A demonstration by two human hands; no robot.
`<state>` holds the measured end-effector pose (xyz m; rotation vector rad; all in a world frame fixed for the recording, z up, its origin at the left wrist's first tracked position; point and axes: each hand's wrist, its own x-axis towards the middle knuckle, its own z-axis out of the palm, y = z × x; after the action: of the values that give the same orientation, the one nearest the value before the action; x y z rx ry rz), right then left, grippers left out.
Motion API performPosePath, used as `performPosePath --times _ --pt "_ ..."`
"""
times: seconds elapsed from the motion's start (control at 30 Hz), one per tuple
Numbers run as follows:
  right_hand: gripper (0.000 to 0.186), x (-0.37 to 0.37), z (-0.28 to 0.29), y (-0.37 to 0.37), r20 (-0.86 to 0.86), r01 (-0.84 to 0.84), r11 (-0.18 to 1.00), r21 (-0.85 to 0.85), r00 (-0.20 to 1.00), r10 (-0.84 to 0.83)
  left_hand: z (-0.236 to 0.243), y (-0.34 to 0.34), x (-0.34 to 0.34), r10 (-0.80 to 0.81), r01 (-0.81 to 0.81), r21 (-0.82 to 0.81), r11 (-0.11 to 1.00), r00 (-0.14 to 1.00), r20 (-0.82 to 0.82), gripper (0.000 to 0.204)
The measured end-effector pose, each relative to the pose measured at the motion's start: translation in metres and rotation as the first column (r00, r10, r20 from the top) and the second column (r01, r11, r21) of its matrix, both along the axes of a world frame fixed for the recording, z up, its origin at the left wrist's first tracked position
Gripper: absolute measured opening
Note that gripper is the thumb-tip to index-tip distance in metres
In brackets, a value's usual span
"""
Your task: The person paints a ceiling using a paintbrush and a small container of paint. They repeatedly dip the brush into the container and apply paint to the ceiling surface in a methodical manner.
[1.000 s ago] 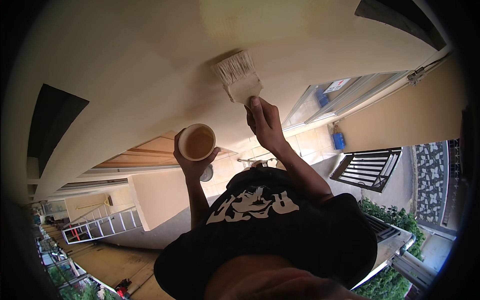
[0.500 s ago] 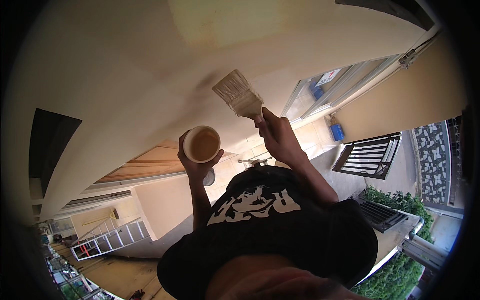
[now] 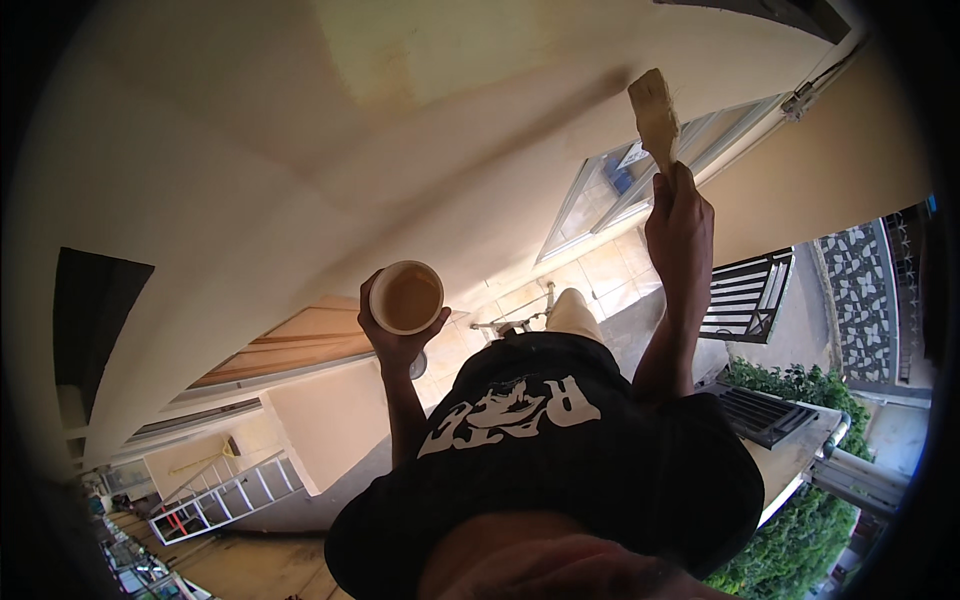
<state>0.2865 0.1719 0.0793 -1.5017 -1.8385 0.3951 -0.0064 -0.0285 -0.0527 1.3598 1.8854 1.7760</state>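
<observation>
A small round pot (image 3: 405, 297) of beige liquid is gripped in my left hand (image 3: 396, 336), with fingers and thumb wrapped round its sides. My right hand (image 3: 681, 225) is raised at the upper right, closed on the handle of a wide, paint-coated brush (image 3: 653, 112). The brush head is near the pale beige wall (image 3: 430, 150), which casts back a long soft shadow beside it; I cannot tell whether the bristles touch it. A lighter greenish patch (image 3: 420, 45) shows on the wall at the top.
A glass window (image 3: 590, 200) with metal frames lies right of centre. Below are a tiled floor (image 3: 600, 270) and a beige block (image 3: 325, 435). An aluminium ladder (image 3: 240, 495) is at the lower left, a barred panel (image 3: 740, 295) and leafy plants (image 3: 800, 535) at the right.
My right hand and the brush have moved from the centre up and to the right, with the brush now turned more upright. My left hand and pot sit slightly lower in view.
</observation>
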Motion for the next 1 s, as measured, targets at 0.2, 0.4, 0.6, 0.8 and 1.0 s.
performPosePath --times 0.2,0.4,0.6,0.8,1.0 --pt "0.052 -0.094 -0.002 -0.058 -0.089 -0.321 0.945 -0.056 0.945 0.315 -0.002 0.000 0.003 -0.004 0.006 -0.058 0.998 0.999 0.034 0.088" --pt "0.067 -0.116 0.001 -0.109 -0.124 -0.769 0.628 -0.119 0.639 0.759 -0.012 0.018 0.005 0.009 0.007 -0.070 0.997 0.973 0.229 0.088" --pt "0.031 -0.047 0.016 -0.032 -0.314 -0.562 0.796 -0.224 0.815 0.487 -0.004 0.020 -0.001 -0.038 0.035 -0.079 0.996 0.999 -0.029 0.088" --pt "0.031 0.016 -0.015 0.008 -0.085 0.032 0.999 -0.013 0.996 -0.033 -0.007 0.018 0.007 -0.048 0.052 -0.063 0.997 0.997 0.065 0.087" --pt "0.037 -0.074 -0.032 -0.045 -0.103 -0.243 0.970 0.026 0.964 0.244 -0.006 0.016 0.012 -0.074 0.082 -0.105 0.991 0.995 0.073 0.086"
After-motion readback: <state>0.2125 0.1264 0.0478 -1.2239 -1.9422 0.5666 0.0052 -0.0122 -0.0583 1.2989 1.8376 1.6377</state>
